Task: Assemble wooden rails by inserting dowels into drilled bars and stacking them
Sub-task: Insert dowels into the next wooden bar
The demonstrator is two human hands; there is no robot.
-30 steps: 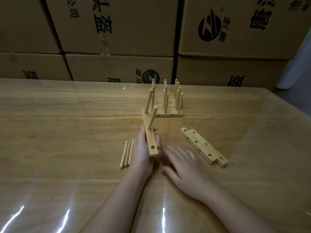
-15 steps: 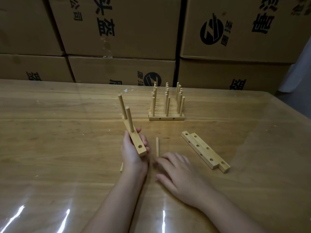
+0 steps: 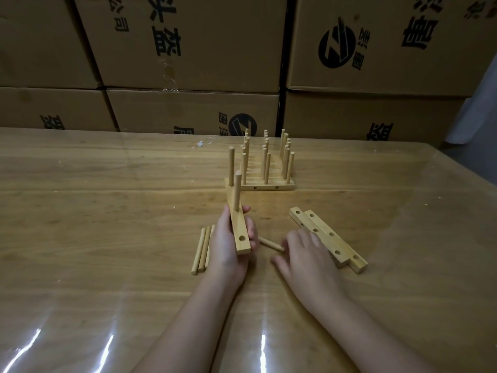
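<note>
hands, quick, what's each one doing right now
Left hand: grips the bar.
Right hand: open, holds nothing, fingers near a loose dowel.

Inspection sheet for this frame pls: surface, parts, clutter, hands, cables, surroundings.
Surface: wooden table under glossy clear cover.
Job's things: bar with two dowels standing, one hole empty; single dowel lying between the hands; spare dowels left of the left hand; two empty bars side by side; finished stack at back.
Clutter: white fleck near far edge.
Hands: left hand grips the bar; right hand open, fingers relaxed, by the single dowel.
Cables: nothing seen.
Surroundings: stacked cardboard boxes behind.
</note>
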